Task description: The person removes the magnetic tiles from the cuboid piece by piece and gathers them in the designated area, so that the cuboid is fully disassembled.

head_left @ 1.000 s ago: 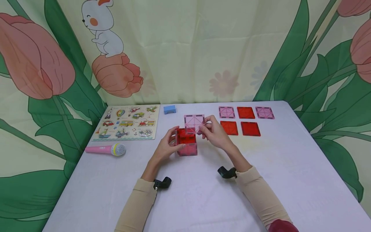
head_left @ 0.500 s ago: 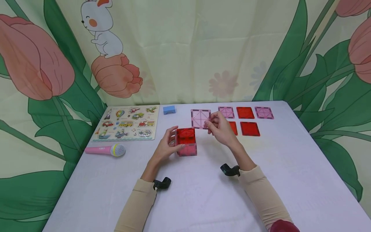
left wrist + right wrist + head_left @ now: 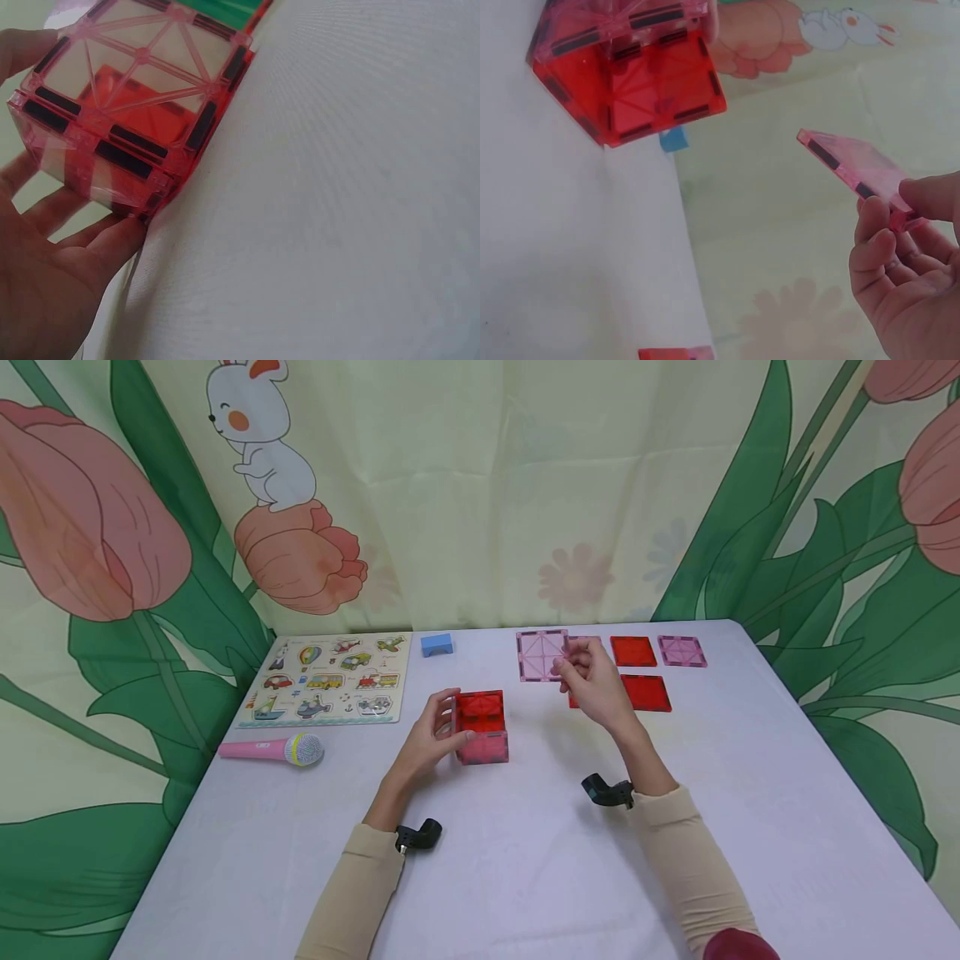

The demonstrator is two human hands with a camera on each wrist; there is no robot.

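A box of red and pink magnetic tiles (image 3: 483, 747) stands on the white table. My left hand (image 3: 431, 735) grips its left side, thumb at the front. From the left wrist view, a pink tile with dark magnet strips forms one face of the box (image 3: 142, 55), and fingers of the left hand (image 3: 64, 274) curl against its side. Up and to the right of the box, my right hand (image 3: 596, 685) pinches a single pink magnetic tile (image 3: 542, 656) by its edge, held apart from the box. Thumb and fingers clasp that tile (image 3: 859, 165) in the right wrist view.
Behind the right hand lie loose tiles: red ones (image 3: 633, 651), a pink one (image 3: 682, 651), and others partly covered by the hand. A blue block (image 3: 437, 645) sits at the back edge. Leftward are a vehicle puzzle board (image 3: 330, 680) and a pink toy microphone (image 3: 273, 749).
The right hand has carried the pink tile from above the box up and to the right, uncovering the box's red top opening. The left hand has stayed on the box.
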